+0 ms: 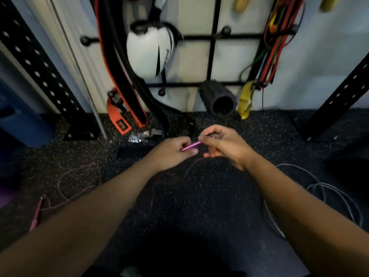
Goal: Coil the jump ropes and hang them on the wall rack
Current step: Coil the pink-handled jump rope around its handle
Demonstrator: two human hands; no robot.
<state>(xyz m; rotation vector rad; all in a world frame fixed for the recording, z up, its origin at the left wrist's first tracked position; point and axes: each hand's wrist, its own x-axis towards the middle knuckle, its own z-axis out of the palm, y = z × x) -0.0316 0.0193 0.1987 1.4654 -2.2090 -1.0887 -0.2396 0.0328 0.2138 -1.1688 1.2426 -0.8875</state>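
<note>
A shiny pink jump-rope handle (191, 145) is held level between both hands above the dark speckled floor. My left hand (171, 151) grips its left end and my right hand (223, 143) pinches its right end. The thin pink cord (79, 182) trails down and lies in loose loops on the floor to the left, ending at the second pink handle (37, 213). A grey jump rope (327, 196) lies in loose loops on the floor at the right. The black wall rack (213, 37) with knobbed pegs hangs straight ahead.
On the rack hang an orange-edged black belt (111, 62), a white bag (147, 50), coloured resistance bands (269, 47) and a yellow strap (246, 100). A black foam roller (219, 100) stands against the wall. Perforated black rig posts (38, 64) flank both sides, with another post (337, 96) on the right.
</note>
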